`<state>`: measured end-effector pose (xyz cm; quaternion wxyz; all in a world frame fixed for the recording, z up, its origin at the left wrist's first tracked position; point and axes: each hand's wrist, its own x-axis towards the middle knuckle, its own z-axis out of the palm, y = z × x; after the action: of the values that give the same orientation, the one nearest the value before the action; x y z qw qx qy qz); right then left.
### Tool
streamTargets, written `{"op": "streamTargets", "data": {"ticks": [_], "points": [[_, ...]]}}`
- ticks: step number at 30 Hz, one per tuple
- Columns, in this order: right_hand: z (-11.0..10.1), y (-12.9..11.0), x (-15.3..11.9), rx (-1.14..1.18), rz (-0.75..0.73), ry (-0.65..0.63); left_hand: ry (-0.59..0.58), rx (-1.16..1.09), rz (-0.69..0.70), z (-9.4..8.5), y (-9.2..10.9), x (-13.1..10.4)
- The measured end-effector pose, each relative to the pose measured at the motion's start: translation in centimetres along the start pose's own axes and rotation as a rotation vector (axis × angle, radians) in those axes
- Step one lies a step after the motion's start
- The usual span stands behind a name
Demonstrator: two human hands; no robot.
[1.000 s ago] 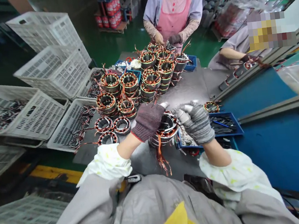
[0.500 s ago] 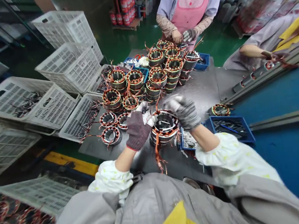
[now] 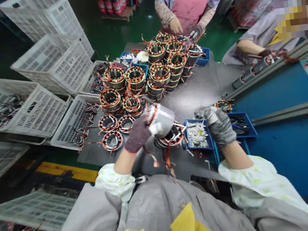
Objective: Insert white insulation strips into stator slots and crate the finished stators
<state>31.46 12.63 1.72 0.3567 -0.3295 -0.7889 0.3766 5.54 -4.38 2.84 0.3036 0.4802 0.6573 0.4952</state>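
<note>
My left hand [image 3: 139, 135], in a dark knitted glove with pale fingertips, is closed on a stator [image 3: 167, 114]. That stator is tipped on its side, its smooth metal wall turned to the right. Just below it another stator [image 3: 170, 140] stands on the table, with copper wires hanging toward me and white strips poking out of its ring. My right hand [image 3: 219, 125], in a striped grey glove, is closed beside a blue tray of white pieces [image 3: 201, 150]. What its fingers hold, if anything, I cannot make out.
Stacked stators [image 3: 160, 74] fill the table's far middle; single ones [image 3: 112, 140] lie at left. White crates [image 3: 45, 65] stand left. A second blue tray [image 3: 252, 134] holds dark strips. A co-worker in a pink apron [image 3: 189, 0] stands opposite, another person's arm [image 3: 252, 48] at right.
My left hand has lifted a tilted stator over the standing one. My right hand has moved right, away from the standing stator to beside the tray of white pieces. The view has shifted slightly.
</note>
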Motion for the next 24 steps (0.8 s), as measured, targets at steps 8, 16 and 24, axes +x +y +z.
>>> {"op": "streamTargets", "data": {"ticks": [8,16,24], "points": [[3.9,-5.1,-1.1,-0.542,-0.297,-0.753,-0.050,0.687,-0.495,0.2,-10.0,-2.3],[7.5,-7.7,0.2,-0.871,-0.144,-0.921,-0.241,0.938,-0.401,3.8,-11.5,-3.7],[5.3,-4.6,-0.4,-0.508,-0.191,-0.787,0.104,0.326,-0.169,-0.1,-6.7,-0.9]]}}
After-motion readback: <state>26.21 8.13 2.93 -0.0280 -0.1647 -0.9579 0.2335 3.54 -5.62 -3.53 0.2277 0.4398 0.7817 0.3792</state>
